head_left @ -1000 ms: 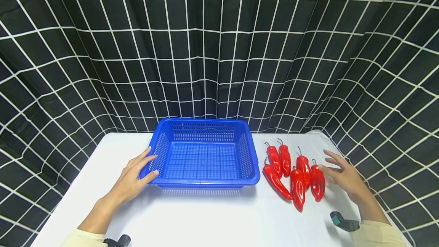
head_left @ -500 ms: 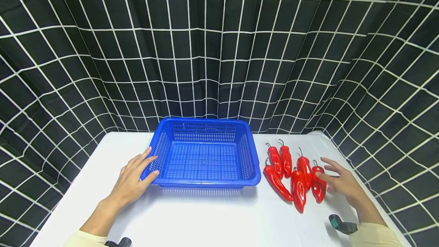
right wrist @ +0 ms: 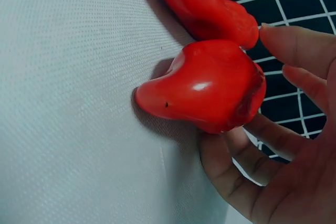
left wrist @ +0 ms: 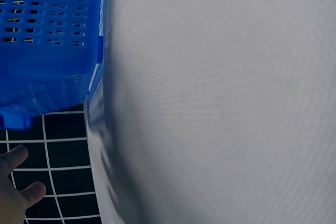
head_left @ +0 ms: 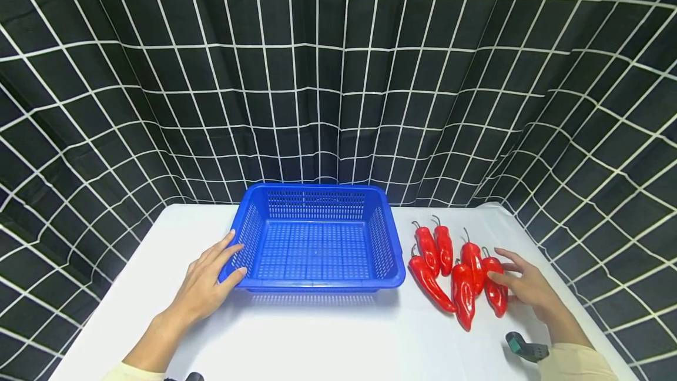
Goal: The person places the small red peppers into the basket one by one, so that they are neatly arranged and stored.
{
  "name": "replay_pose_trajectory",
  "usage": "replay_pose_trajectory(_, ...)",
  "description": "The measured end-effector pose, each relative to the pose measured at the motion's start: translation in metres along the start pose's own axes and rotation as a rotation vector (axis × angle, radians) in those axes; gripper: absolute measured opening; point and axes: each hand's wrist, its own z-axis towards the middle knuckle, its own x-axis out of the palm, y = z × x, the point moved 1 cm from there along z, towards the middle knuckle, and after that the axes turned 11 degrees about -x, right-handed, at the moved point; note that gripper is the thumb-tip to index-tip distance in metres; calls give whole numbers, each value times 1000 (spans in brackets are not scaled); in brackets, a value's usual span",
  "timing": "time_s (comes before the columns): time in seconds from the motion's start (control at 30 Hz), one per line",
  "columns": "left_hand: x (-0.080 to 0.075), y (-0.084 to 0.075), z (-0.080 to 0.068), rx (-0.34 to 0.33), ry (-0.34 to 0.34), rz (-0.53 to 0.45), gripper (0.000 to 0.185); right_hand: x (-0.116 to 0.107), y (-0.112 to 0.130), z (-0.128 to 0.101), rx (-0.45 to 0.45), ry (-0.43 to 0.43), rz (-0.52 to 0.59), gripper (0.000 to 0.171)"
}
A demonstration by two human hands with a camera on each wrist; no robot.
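A blue perforated plastic basket (head_left: 317, 282) stands empty in the middle of the white table. My left hand (head_left: 233, 260) rests against its front-left corner with fingers straight; the left wrist view shows the basket's wall (left wrist: 47, 51) and two fingertips (left wrist: 16, 192). Several red peppers (head_left: 431, 284) lie side by side to the right of the basket. My right hand (head_left: 502, 266) touches the rightmost pepper (head_left: 497, 296), which lies on the table. In the right wrist view that pepper (right wrist: 205, 85) sits between my thumb (right wrist: 226, 171) and loosely spread fingers.
The white table (head_left: 328, 340) is backed and flanked by a black curtain with a white grid (head_left: 338, 75). A small dark device (head_left: 523, 348) sits by my right wrist. Another pepper (right wrist: 205, 3) lies just beyond the touched one.
My right hand has moved left and come up against the rightmost pepper, thumb reaching it. The left hand stays at the basket's corner.
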Motion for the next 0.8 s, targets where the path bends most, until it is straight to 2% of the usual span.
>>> replay_pose_trajectory(0.3, 2, 1, 0, -9, 9, -7, 51, -1, -2, 4, 26, 0, -5, 92)
replay_pose_trajectory(0.53, 3, 1, 1, -30, 42, -6, 53, -8, -6, 2, 44, -21, 10, 95)
replay_pose_trajectory(0.63, 1, 0, 1, -34, 45, -11, 53, -13, 0, -3, 47, -31, 59, 96)
replay_pose_trajectory(0.8, 0, -1, 0, -44, 54, -25, 53, -21, 23, -10, 14, -42, 148, 96)
